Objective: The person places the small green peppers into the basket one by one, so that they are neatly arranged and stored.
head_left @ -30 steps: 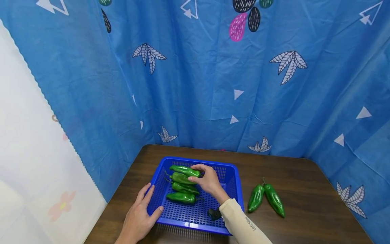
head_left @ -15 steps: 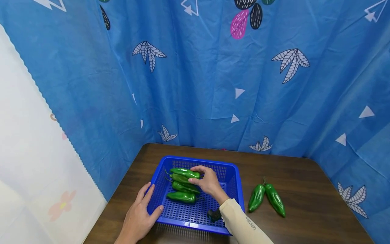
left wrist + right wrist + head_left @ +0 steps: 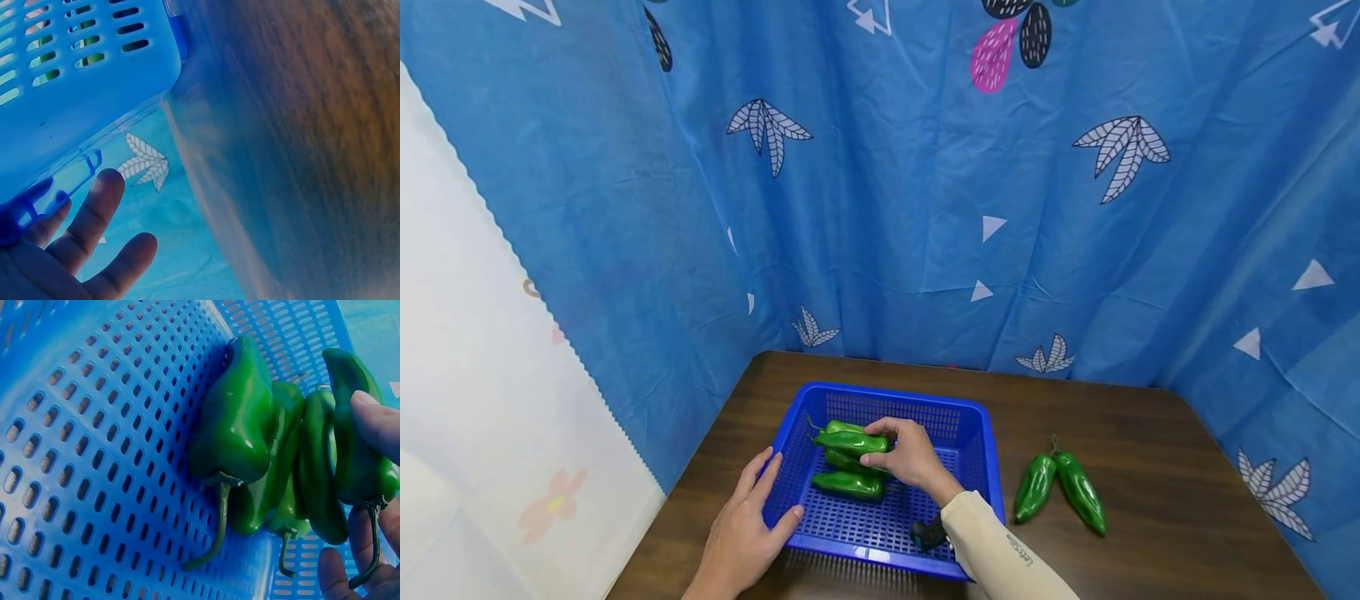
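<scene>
My right hand (image 3: 913,454) pinches a shiny green pepper (image 3: 852,442) inside the blue plastic basket (image 3: 872,552). In the right wrist view, the thumb lies on one side of this held pepper (image 3: 357,437), with the other fingers on its far side and the stem pointing down. Several more green peppers lie next to it, among them a broad one (image 3: 237,419) nearest the camera. My left hand (image 3: 743,525) rests at the basket's left rim, thumb over the edge. In the left wrist view, its fingers (image 3: 94,215) are spread and nearly straight beside the rim.
Two green peppers (image 3: 1035,487) lie on the brown wooden table (image 3: 1180,500) right of the basket, their stem ends together. A black device (image 3: 928,533) is at the right wrist. A blue patterned curtain (image 3: 880,208) hangs behind the table and along its sides.
My right hand has moved slightly toward me with the pepper, which now lies over the neighbouring ones. Another pepper shows behind it. The left hand stays in place.
</scene>
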Motion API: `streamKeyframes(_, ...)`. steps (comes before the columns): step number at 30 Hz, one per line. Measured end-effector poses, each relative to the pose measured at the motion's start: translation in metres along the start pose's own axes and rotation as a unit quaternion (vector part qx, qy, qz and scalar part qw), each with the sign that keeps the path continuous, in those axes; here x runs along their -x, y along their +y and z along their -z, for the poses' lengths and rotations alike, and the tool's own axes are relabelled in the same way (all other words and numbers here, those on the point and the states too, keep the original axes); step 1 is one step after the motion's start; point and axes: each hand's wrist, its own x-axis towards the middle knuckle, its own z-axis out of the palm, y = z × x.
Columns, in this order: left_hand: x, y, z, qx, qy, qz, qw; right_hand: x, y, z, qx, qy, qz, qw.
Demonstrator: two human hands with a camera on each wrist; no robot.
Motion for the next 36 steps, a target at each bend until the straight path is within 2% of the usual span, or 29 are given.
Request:
streamKeyframes(7,-0.0001,0.0005,0.0003,0.0,-0.005,0.004,1.0,0.0,0.0004,-0.0017,0.003,-0.024,-0.002,0.9997)
streamKeyframes(17,-0.0023,0.0015,0.0018,-0.002,0.0,-0.005,1.0,-0.0024,0.0018,-0.0038,0.041,-0.029,0.023,0.9985)
streamKeyframes(24,-0.0001,0.0018,0.0011,-0.002,-0.003,-0.002,1.0,-0.0015,0.0058,-0.0082,0.042,-0.042,0.025,0.9979)
streamKeyframes(31,-0.0001,0.0015,0.0009,-0.002,0.0,-0.002,1.0,-0.0023,0.0065,-0.0098,0.043,-0.037,0.034,0.9978)
streamKeyframes(36,-0.0008,0.0016,0.0013,-0.003,0.001,-0.004,1.0,-0.002,0.0052,-0.0095,0.021,-0.044,0.024,0.9985)
